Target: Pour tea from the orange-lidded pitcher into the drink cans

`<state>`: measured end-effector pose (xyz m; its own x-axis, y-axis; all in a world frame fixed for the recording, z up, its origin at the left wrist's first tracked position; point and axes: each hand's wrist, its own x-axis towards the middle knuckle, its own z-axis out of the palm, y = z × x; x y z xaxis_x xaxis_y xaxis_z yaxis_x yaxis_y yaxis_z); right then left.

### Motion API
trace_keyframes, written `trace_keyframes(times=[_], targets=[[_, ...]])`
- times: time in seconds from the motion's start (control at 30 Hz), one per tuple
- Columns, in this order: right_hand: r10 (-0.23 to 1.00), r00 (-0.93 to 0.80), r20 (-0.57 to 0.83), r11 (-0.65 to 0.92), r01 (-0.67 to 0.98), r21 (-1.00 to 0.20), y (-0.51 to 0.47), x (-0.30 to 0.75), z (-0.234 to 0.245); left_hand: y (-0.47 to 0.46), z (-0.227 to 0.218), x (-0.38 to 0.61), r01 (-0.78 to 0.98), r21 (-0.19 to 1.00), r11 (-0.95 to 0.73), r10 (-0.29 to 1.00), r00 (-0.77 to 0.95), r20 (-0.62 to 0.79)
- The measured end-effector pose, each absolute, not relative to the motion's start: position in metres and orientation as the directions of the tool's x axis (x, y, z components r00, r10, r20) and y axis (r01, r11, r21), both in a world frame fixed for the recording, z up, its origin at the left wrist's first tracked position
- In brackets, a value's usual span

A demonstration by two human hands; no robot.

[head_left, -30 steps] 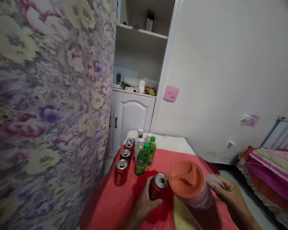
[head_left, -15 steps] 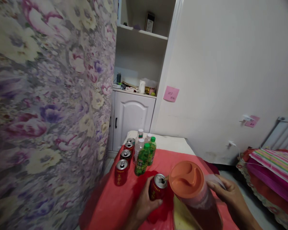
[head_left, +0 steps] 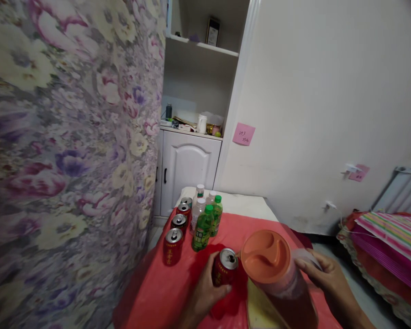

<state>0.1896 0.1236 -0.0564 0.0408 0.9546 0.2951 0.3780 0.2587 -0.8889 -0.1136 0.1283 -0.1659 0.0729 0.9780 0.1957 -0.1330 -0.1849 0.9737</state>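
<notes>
Red cloth (head_left: pixel 157 292) underneath. Left hand (head_left: pixel 205 290) had fingers and thumb wrapped round an upright drink can (head_left: pixel 224 272), toward the near end of the cloth. Right hand (head_left: pixel 324 269) pinched the pale handle (head_left: pixel 306 259) of a clear jug (head_left: pixel 291 294), tilted so its orange lid (head_left: pixel 266 256) came right up to the can's rim; a spout or a trickle there, couldn't tell which. Yellow flat item (head_left: pixel 262 308) partly under the jug.

Progress: looked like pouring at mid-stage. Can and jug were already lined up; setting the jug upright and letting go of both looked left to do. Dark reddish-brown liquid sat in the jug; fill level inside the can not visible.

Left of the held can, a front can (head_left: pixel 173 253) stood upright, three more cans (head_left: pixel 179 223) lined up behind it, contents hidden. Beside them, two green bottles (head_left: pixel 203 230), capped, and clear bottles (head_left: pixel 197 217) with white caps; couldn't tell how full. Farther back: white cabinet (head_left: pixel 192 169), shelf holding a white jar (head_left: pixel 202 124).
</notes>
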Motion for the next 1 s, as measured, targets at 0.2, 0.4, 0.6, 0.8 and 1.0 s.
trace_keyframes(times=[0.2, 0.4, 0.6, 0.8, 1.0], targets=[[0.970, 0.029, 0.240, 0.217, 0.338, -0.916, 0.1222, 0.1884, -0.0542, 0.1266, -0.1645, -0.1143, -0.124, 0.972, -0.197, 0.974, 0.087, 0.209], [0.972, 0.017, 0.232, 0.215, 0.324, -0.922, 0.1209, 0.1887, -0.0549, 0.1281, -0.1663, -0.1144, -0.143, 0.968, -0.208, 0.972, 0.079, 0.221], [0.972, 0.018, 0.233, 0.215, 0.321, -0.922, 0.1232, 0.1895, -0.0568, 0.1271, -0.1665, -0.1144, -0.126, 0.972, -0.200, 0.974, 0.078, 0.211], [0.969, 0.028, 0.245, 0.224, 0.321, -0.920, 0.1248, 0.1899, -0.0594, 0.1266, -0.1667, -0.1157, -0.110, 0.977, -0.185, 0.979, 0.072, 0.193], [0.964, 0.034, 0.262, 0.237, 0.326, -0.915, 0.1241, 0.1887, -0.0592, 0.1253, -0.1608, -0.1156, -0.116, 0.972, -0.203, 0.973, 0.084, 0.213]])
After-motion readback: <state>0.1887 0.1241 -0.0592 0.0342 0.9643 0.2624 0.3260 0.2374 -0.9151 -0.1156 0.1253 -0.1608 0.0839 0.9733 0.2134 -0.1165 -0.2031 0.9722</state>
